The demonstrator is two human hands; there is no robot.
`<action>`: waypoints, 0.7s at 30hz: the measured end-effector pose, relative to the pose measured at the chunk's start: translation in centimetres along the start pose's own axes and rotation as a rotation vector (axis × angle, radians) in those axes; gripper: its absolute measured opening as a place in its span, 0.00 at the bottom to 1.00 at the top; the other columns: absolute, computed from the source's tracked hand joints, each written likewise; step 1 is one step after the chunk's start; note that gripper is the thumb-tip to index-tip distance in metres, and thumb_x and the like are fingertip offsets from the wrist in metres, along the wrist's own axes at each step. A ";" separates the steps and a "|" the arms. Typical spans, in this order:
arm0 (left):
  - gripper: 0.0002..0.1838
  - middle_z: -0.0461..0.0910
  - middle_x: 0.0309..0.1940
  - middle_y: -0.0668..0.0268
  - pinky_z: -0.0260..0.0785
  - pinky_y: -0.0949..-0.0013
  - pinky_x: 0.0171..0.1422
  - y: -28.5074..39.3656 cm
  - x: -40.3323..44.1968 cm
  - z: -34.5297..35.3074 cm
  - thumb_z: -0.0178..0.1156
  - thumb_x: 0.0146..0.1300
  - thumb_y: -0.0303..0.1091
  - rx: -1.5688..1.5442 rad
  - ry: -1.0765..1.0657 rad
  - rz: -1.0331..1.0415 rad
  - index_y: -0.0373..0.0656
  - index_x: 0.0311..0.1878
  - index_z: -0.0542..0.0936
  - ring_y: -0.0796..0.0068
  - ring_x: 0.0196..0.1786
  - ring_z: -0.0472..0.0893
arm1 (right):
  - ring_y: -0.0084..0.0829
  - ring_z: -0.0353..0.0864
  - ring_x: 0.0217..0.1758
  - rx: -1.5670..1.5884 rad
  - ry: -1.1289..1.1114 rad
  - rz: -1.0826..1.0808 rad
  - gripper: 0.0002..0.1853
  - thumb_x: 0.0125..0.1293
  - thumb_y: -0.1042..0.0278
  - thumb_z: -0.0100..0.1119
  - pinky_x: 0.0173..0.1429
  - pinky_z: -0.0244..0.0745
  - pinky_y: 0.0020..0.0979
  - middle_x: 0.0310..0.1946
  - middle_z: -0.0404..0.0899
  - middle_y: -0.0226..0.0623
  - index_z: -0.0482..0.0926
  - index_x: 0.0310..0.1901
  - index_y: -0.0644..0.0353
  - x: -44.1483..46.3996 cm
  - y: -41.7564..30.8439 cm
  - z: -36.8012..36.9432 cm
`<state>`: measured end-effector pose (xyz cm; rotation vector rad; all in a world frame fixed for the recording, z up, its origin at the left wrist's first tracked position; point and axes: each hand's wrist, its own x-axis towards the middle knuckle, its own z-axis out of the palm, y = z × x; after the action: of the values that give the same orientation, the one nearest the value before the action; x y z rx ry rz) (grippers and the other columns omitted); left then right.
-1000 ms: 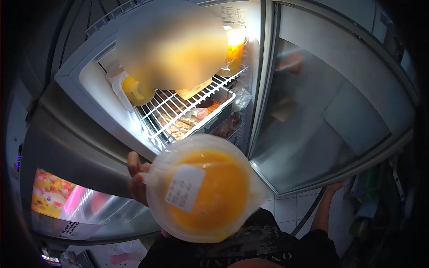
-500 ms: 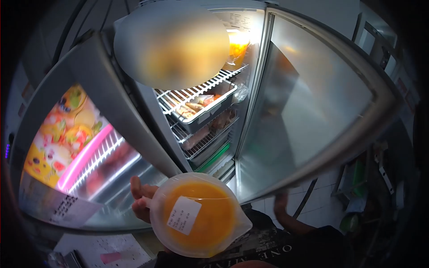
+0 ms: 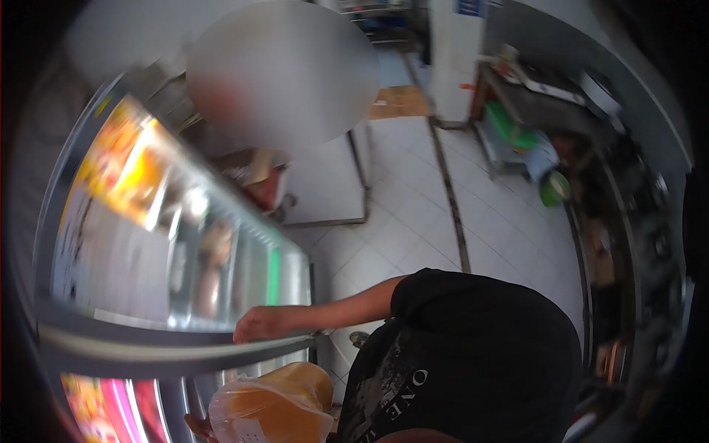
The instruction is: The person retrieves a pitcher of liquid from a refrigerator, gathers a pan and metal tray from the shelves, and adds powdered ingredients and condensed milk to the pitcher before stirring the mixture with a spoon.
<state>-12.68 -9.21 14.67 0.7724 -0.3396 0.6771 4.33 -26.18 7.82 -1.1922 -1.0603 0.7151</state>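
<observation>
At the bottom of the view is a translucent plastic jug of orange liquid, wrapped over the top with cling film and bearing a white label. My left hand holds it from its left side; only a few fingers show. My right arm reaches left to the glass fridge door. There my right hand has its fingers curled at the door's edge, beside the grey strip between the two doors. Lit shelves with food show blurred through the glass.
White floor tiles stretch ahead beside a white cabinet. On the right stands a dark work table with a green crate below it and a green bucket nearby. A white pillar rises behind.
The fridge door that stood wide open is now swung to, with my right hand at its edge. My view has turned right, and the jug has tilted and moved lower.
</observation>
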 end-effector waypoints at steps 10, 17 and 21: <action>0.14 0.70 0.24 0.69 0.78 0.62 0.47 -33.4 -4.9 16.9 0.52 0.72 0.32 -0.295 -0.126 -0.462 0.37 0.57 0.73 0.76 0.29 0.75 | 0.42 0.68 0.76 -0.346 0.539 -0.172 0.37 0.80 0.50 0.53 0.75 0.67 0.42 0.75 0.64 0.51 0.56 0.78 0.66 -44.6 -16.6 -15.5; 0.14 0.57 0.15 0.79 0.52 0.79 0.19 -58.4 -10.2 39.7 0.55 0.62 0.25 -0.244 -0.237 -0.708 0.53 0.39 0.60 0.90 0.16 0.56 | 0.40 0.52 0.84 -0.187 1.106 -0.023 0.38 0.84 0.48 0.42 0.85 0.45 0.38 0.81 0.54 0.49 0.48 0.81 0.68 -63.2 -15.9 -25.5; 0.17 0.56 0.15 0.78 0.50 0.76 0.16 -73.4 -12.1 46.5 0.57 0.57 0.25 -0.163 -0.259 -0.967 0.55 0.37 0.58 0.86 0.14 0.57 | 0.38 0.52 0.84 -0.002 1.490 0.104 0.33 0.85 0.55 0.41 0.85 0.44 0.37 0.80 0.57 0.45 0.52 0.80 0.69 -71.9 -14.2 -33.2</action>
<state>25.81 -86.92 1.33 0.7617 -0.2116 -0.3575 7.20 -106.36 1.54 -1.3420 0.2555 -0.2039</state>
